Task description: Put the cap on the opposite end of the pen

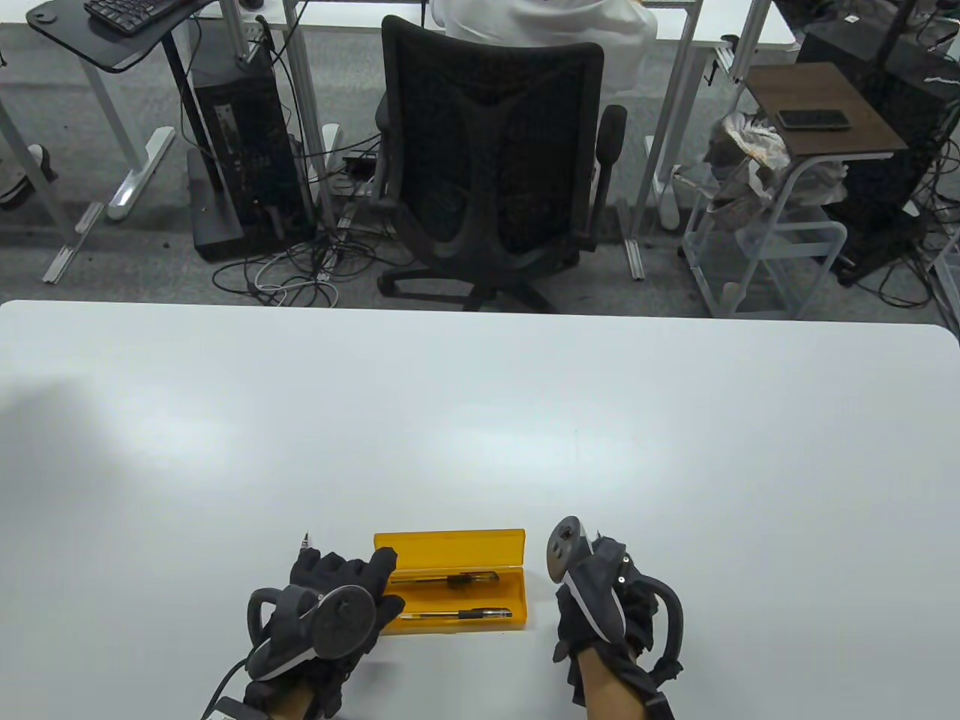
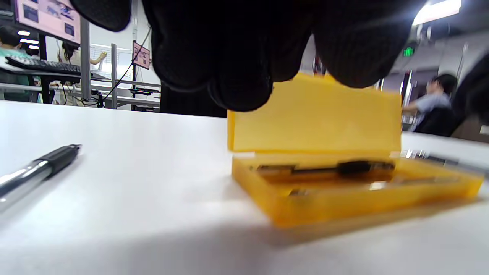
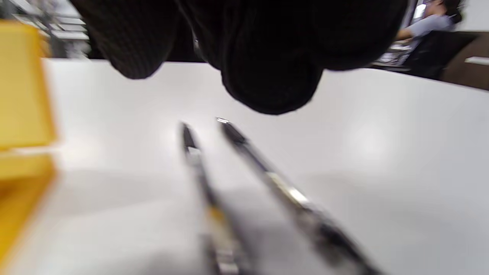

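A yellow case lies open on the white worktop, near the front edge, with two pens inside. The left hand rests by its left end, fingers relaxed. A pen lies left of it. Whether the right hand grips anything cannot be told.

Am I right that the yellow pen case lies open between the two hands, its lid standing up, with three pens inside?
Not quite. The yellow pen case does lie open between the left hand and the right hand, lid raised, but the table view shows two pens inside, not three. More pens lie outside on the table, as the wrist views show.
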Motion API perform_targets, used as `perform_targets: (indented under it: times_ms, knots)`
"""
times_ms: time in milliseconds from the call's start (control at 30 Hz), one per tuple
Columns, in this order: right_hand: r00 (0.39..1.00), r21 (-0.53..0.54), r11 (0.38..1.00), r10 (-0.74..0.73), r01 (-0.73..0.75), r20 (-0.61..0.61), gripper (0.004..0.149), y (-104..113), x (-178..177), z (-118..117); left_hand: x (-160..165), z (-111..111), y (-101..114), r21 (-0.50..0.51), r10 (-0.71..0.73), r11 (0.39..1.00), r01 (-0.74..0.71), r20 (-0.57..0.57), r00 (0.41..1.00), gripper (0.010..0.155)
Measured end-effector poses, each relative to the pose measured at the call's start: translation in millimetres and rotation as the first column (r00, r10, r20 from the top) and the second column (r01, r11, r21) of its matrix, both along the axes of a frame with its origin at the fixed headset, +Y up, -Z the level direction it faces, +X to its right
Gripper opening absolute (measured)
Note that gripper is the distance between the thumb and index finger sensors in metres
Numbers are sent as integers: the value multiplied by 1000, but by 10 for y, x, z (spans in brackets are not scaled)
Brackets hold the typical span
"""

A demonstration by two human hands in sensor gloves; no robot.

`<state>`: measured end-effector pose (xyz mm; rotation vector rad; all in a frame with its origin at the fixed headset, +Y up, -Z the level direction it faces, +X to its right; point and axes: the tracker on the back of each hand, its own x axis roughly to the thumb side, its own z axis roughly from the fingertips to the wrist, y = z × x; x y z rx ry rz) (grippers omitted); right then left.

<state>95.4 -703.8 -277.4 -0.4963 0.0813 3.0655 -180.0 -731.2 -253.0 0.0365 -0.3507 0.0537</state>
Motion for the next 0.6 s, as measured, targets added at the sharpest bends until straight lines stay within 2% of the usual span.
perform_targets:
  times_ms: [167,333,500,600]
  knots:
    - [973,35,999,-25,33,-229,51,-15,-323,33,118,-55,-158,-16,-128,992,128,-1,992,65]
    - [927,20,999,-17,26,-376,45,-77,-536,37,134,-76,-267,-61,-226,972,225,-9,974,71]
    - [885,-15,1000,11,-20,-466,44,-216,-746,-12,84,-129,-297,-159,-158,976,149,-46,986,73]
    - [876,-43,996,50,-81,-480,48,-324,-841,-73,60,-151,-314,-199,-130,973,117,-57,990,73]
